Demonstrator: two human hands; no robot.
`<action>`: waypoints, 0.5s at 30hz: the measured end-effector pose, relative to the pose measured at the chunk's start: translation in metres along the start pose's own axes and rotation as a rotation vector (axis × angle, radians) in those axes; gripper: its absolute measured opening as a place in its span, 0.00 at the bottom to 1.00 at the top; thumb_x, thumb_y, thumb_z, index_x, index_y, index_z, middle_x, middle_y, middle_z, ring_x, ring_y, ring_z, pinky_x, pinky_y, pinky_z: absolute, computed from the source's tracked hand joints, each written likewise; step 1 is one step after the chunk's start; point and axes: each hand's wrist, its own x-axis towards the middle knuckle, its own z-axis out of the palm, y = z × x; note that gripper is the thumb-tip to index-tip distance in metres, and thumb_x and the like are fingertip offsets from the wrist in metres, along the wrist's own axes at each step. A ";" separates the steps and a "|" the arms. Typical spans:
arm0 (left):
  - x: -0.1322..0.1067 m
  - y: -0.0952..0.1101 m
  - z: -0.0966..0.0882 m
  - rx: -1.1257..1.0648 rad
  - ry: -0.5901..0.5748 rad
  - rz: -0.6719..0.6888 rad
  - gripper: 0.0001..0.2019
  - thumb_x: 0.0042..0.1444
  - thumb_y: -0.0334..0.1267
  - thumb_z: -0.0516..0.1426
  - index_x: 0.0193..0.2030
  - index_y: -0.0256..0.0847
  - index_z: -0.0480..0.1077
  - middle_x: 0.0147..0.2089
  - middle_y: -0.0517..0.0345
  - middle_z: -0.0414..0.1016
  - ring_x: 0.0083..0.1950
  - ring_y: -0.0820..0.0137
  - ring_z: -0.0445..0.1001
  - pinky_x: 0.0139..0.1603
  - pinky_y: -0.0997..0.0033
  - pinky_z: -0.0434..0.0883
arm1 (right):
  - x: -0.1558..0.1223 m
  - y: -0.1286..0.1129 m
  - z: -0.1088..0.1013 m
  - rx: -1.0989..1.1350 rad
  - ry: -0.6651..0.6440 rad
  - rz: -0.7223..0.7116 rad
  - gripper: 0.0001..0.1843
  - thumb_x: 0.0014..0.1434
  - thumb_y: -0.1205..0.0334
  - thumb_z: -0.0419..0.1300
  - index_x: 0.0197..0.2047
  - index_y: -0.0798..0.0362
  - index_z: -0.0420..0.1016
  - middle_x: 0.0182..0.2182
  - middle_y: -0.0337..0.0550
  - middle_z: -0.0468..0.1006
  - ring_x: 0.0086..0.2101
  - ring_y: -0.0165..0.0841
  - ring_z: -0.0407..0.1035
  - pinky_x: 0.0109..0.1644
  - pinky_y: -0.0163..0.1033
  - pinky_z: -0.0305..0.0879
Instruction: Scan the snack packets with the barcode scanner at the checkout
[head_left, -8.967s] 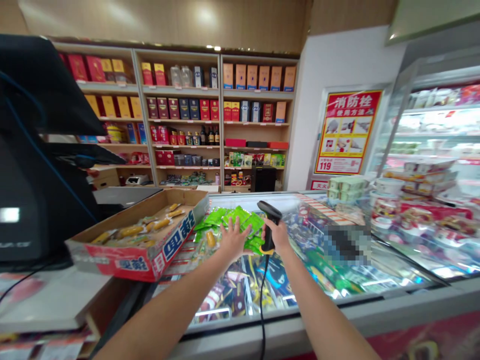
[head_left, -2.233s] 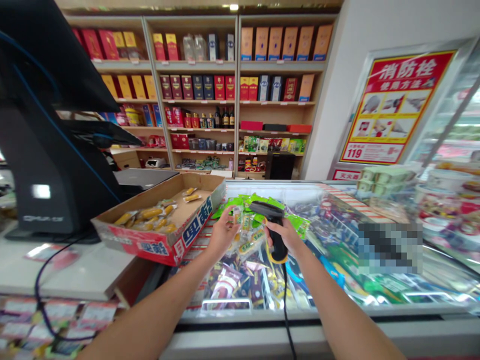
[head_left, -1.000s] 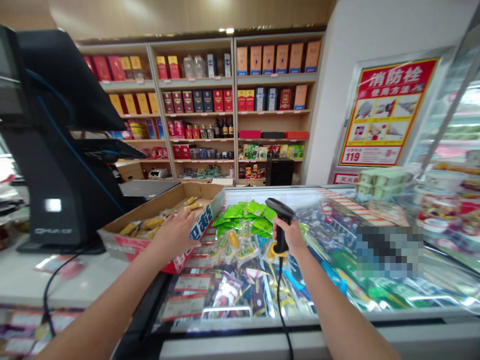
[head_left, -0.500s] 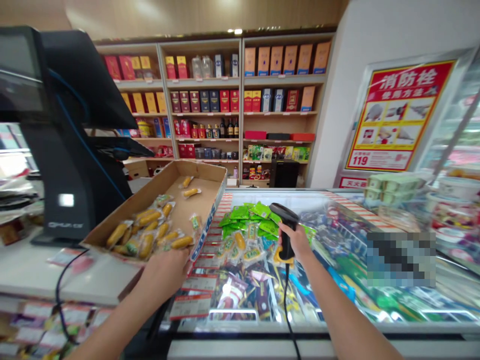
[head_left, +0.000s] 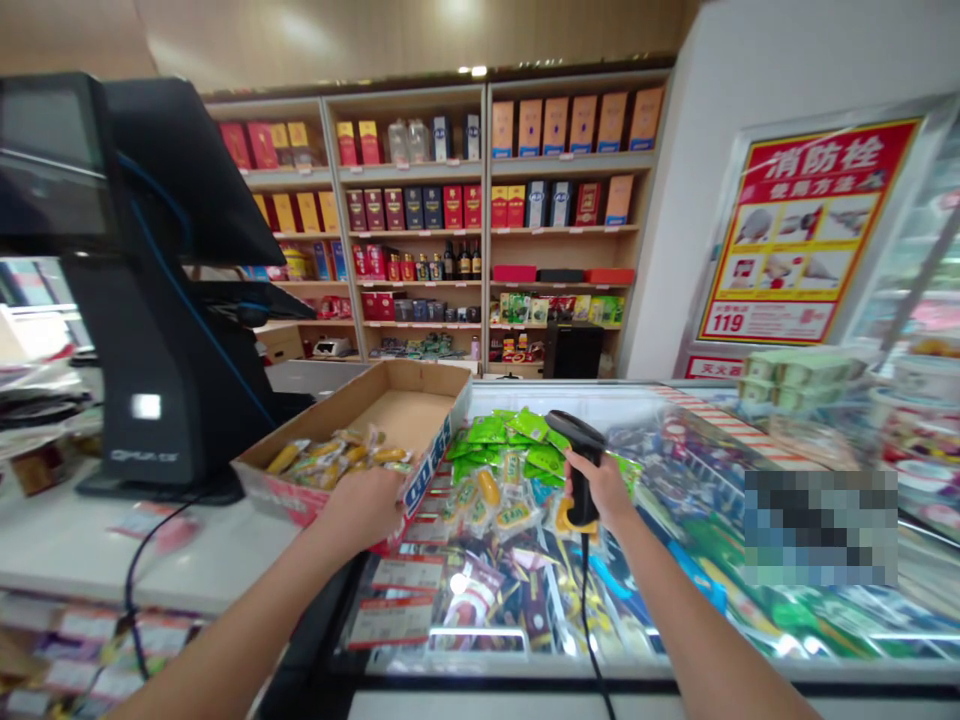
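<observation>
My left hand (head_left: 365, 505) grips the near right corner of a shallow cardboard tray (head_left: 409, 410) that holds several yellow packed corn cobs (head_left: 330, 462) gathered at its near end. My right hand (head_left: 604, 490) is closed round the handle of a black barcode scanner (head_left: 576, 438) with a cable running down toward me. Between the two hands a pile of green and yellow snack packets (head_left: 499, 460) lies on the glass lid of a chest freezer (head_left: 675, 440).
A black checkout terminal (head_left: 150, 300) stands at the left on a white counter (head_left: 90, 540). Shelves of boxes and bottles (head_left: 450, 210) line the back wall. A red poster (head_left: 802, 230) hangs at the right beside stacked tubs (head_left: 795, 372).
My left hand left the packets and took the tray's near corner. The tray tipped up at the front, then came back level, and the corn slid to its near end. The scanner hand stayed put.
</observation>
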 end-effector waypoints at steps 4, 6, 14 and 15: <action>0.024 -0.013 -0.011 -0.096 -0.004 0.073 0.17 0.54 0.47 0.53 0.33 0.35 0.76 0.37 0.38 0.78 0.38 0.55 0.78 0.38 0.64 0.69 | 0.000 -0.001 0.001 -0.013 -0.001 0.003 0.19 0.44 0.49 0.68 0.18 0.55 0.69 0.10 0.39 0.68 0.12 0.30 0.62 0.16 0.34 0.59; 0.048 -0.027 -0.026 -0.223 0.012 0.108 0.24 0.58 0.53 0.47 0.26 0.37 0.74 0.31 0.42 0.78 0.32 0.60 0.76 0.34 0.68 0.67 | 0.000 -0.002 0.001 -0.014 0.003 -0.001 0.19 0.44 0.49 0.68 0.19 0.55 0.69 0.10 0.38 0.68 0.12 0.30 0.62 0.16 0.34 0.59; 0.148 -0.051 -0.039 -0.160 -0.174 -0.153 0.20 0.52 0.50 0.57 0.20 0.34 0.71 0.21 0.46 0.73 0.26 0.60 0.75 0.34 0.64 0.71 | -0.001 -0.002 0.002 0.005 0.000 0.001 0.18 0.42 0.49 0.69 0.22 0.54 0.71 0.12 0.36 0.68 0.12 0.30 0.62 0.15 0.35 0.61; 0.151 -0.049 -0.031 -0.156 -0.242 -0.168 0.19 0.50 0.50 0.59 0.21 0.33 0.72 0.20 0.45 0.72 0.26 0.58 0.75 0.34 0.61 0.72 | -0.002 -0.002 0.002 0.003 0.001 -0.002 0.18 0.41 0.49 0.69 0.22 0.54 0.71 0.12 0.36 0.68 0.12 0.30 0.62 0.16 0.35 0.61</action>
